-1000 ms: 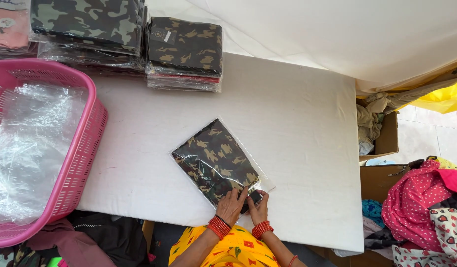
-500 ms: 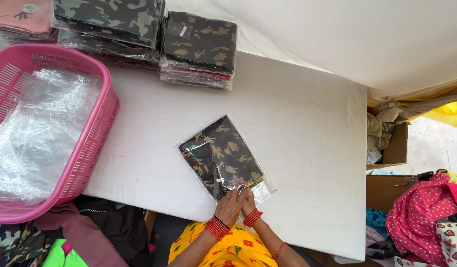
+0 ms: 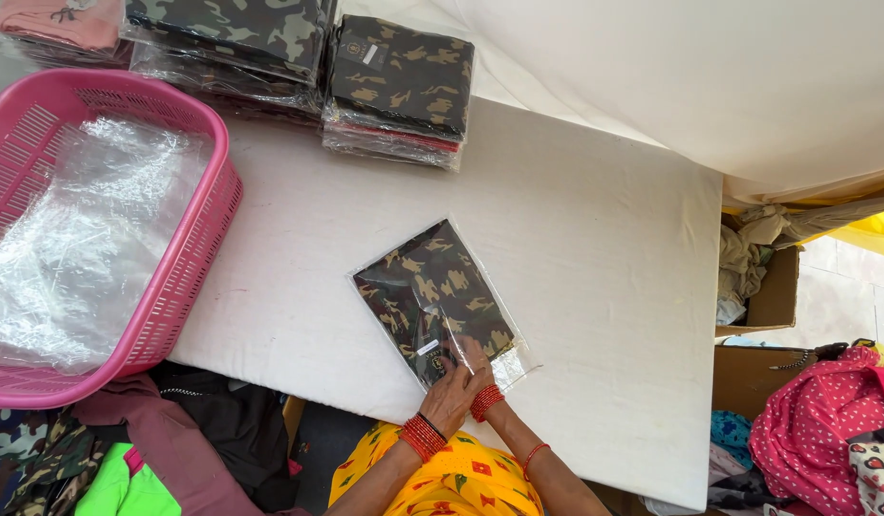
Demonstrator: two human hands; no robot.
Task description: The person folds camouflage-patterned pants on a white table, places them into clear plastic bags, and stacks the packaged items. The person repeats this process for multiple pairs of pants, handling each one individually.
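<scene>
Under our fingers lies a glossy clear plastic bag over matt camouflage cloth. The table beneath it is covered in a matt white, faintly rough sheet. Far to the left of our fingers, a pink plastic basket of open lattice holds crinkled, shiny plastic film. Beyond our fingertips, stacked packets show the same glossy wrap over cloth. At our wrists sit smooth red bangles.

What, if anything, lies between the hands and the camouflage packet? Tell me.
Nothing visible does. The left hand and right hand already rest on the near end of the camouflage packet, which lies flat on the white table. The pink basket and the stacks sit well apart from it.
</scene>
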